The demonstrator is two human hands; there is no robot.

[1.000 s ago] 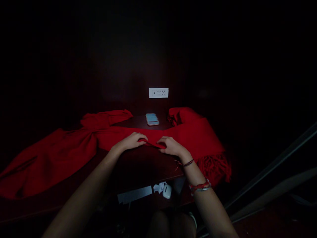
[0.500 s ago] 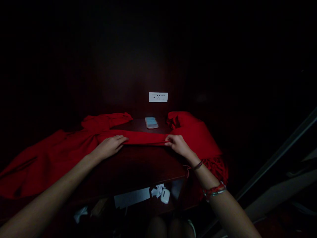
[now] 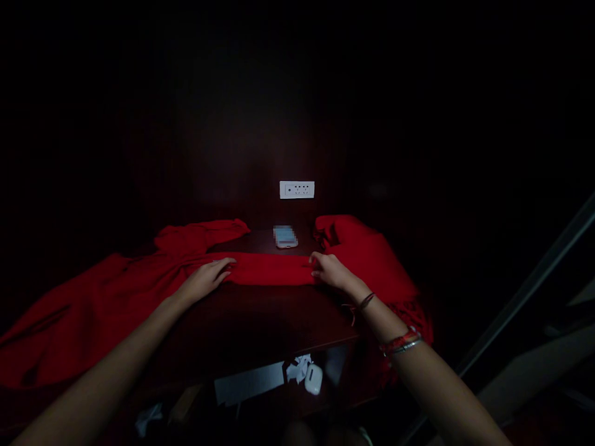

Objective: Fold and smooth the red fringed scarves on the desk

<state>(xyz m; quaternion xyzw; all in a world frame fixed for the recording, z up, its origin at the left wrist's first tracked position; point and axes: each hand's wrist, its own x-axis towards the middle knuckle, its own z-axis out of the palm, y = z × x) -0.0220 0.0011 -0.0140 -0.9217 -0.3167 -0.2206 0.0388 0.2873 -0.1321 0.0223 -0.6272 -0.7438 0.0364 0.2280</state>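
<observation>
A long red scarf [image 3: 274, 270] lies across the dark wooden desk, with a flat folded strip in the middle. Its left part [image 3: 106, 303] spreads in loose wrinkles, and a red fringed part [image 3: 367, 254] is heaped at the right. My left hand [image 3: 209, 277] rests at the left end of the strip, fingers and thumb apart. At the strip's right end, my right hand [image 3: 331, 271] touches the cloth with its curved fingers parted. Just behind the strip lies a phone [image 3: 285, 237], its screen lit and blurred.
A white wall socket [image 3: 297, 189] is on the dark back panel. Below the desktop, a shelf holds a white earbud case [image 3: 313, 379], crumpled paper [image 3: 299, 368] and a pale flat sheet [image 3: 250, 383]. Dim light leaves the sides hard to make out.
The strip between my hands now lies flatter and looks wider. Both hands have loosened from their pinch on its edge. The view has tilted up slightly.
</observation>
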